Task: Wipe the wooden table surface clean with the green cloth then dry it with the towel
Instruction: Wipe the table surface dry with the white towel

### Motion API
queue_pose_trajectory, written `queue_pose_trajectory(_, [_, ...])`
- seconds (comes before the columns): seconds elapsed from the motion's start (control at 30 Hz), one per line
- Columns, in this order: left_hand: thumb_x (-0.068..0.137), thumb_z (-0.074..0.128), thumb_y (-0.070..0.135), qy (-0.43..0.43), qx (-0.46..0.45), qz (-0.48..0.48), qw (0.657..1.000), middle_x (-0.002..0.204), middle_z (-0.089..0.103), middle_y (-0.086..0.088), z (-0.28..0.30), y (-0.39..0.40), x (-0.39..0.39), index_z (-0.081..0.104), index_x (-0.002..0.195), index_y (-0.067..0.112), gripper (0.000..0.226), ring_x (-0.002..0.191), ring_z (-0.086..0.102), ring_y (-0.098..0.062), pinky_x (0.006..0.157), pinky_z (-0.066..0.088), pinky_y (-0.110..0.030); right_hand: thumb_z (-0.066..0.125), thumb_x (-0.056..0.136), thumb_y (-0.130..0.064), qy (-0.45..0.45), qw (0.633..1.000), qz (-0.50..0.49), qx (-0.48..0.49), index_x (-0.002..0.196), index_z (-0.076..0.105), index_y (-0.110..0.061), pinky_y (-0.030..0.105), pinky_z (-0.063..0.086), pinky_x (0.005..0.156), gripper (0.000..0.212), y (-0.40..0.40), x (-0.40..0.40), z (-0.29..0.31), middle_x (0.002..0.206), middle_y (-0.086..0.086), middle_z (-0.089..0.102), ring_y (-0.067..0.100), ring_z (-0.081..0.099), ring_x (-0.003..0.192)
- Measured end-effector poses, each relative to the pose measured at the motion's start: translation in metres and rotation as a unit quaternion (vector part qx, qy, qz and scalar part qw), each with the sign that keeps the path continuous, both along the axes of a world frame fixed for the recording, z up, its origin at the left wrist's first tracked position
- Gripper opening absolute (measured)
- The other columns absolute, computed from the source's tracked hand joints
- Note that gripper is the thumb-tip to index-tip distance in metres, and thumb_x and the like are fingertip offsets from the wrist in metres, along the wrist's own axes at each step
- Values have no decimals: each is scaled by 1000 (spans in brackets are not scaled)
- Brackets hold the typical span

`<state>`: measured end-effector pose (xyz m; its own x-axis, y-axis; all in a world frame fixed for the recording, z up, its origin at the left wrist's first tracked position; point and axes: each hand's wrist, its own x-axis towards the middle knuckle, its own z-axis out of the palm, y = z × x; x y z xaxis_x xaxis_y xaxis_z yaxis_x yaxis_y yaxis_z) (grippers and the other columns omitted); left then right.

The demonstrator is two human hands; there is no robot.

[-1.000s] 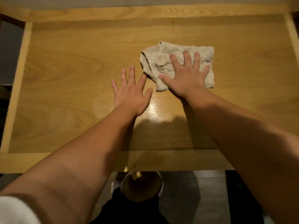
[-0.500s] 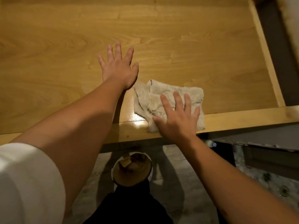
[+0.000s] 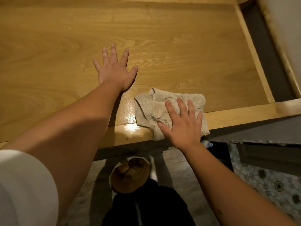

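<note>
Towel (image 3: 164, 108) lies crumpled at the wooden table's (image 3: 179, 46) near edge, one corner hanging over it. Right hand (image 3: 182, 126) presses it with fingers straight and spread. Left hand (image 3: 114, 70) rests flat, fingers splayed, on bare wood just beside it.

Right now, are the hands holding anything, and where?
Nothing is gripped. The right hand lies flat with straight fingers on the near right part of the towel, pressing it at the table's near edge. The left hand rests flat on bare wood.
</note>
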<state>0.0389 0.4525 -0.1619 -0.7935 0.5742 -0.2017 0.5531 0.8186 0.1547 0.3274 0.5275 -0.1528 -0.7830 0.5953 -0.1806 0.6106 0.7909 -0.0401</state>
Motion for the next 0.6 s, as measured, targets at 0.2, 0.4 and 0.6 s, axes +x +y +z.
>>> queue_pose_trajectory(0.2, [89,15,80,0,-9,3,1000,172,-5,-7,2,2,4,6,160,42,81,157,-8,-36,119,-4,-68,15,81,-86,-10,1000,-8,-23,152,7,-46,69,5,113,83,-2,-4,2,166,-1,9,30,-4,151])
queue_pose_trajectory(0.4, [99,16,63,22,-35,-61,997,173,-1,-6,10,14,6,6,160,42,65,158,-4,-32,117,2,-76,27,84,-83,9,997,53,-54,153,20,-39,77,14,106,82,8,-1,11,164,7,21,40,10,150])
queue_pose_trajectory(0.6, [87,9,84,-13,-32,-36,999,172,-12,-4,8,70,48,-2,159,48,81,157,-11,-35,113,-2,-77,34,76,-89,-2,997,70,-34,152,24,-41,82,17,100,90,53,-4,13,163,8,22,45,11,149])
